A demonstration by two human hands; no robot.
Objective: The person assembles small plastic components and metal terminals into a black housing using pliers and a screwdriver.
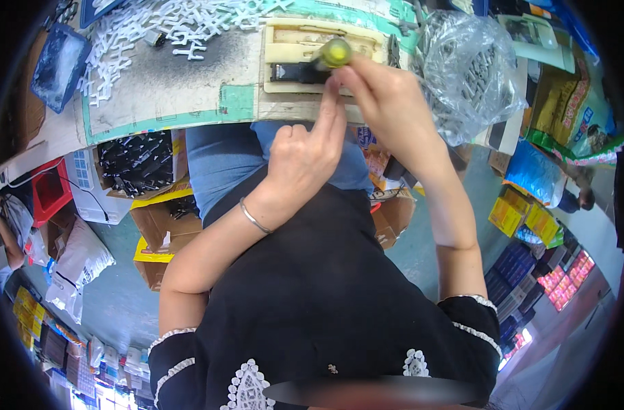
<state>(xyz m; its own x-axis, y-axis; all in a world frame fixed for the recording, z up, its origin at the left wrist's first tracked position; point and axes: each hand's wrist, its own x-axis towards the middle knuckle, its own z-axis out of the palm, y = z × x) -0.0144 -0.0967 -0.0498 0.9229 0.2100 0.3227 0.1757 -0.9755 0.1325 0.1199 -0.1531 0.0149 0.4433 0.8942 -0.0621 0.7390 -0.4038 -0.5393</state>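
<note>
A cream-coloured fixture tray (282, 32) lies on the worktable, with a slim black plastic part (298, 72) in its near slot. My right hand (394, 96) is closed around a small round clear container with yellow-green at its top (336, 52), tilted over the right end of the black part. It is somewhat blurred. My left hand (301, 154) reaches up from below, forefinger extended and the outer fingers curled. Its fingertips meet the right end of the black part, close to my right thumb; the left thumb is mostly hidden.
White branched plastic pieces (182, 27) lie heaped at the far left, near a blue tray (59, 68). Right of the fixture are pliers (394, 51) and a clear plastic bag of parts (469, 75). Below the table edge stands a box of black parts (137, 164).
</note>
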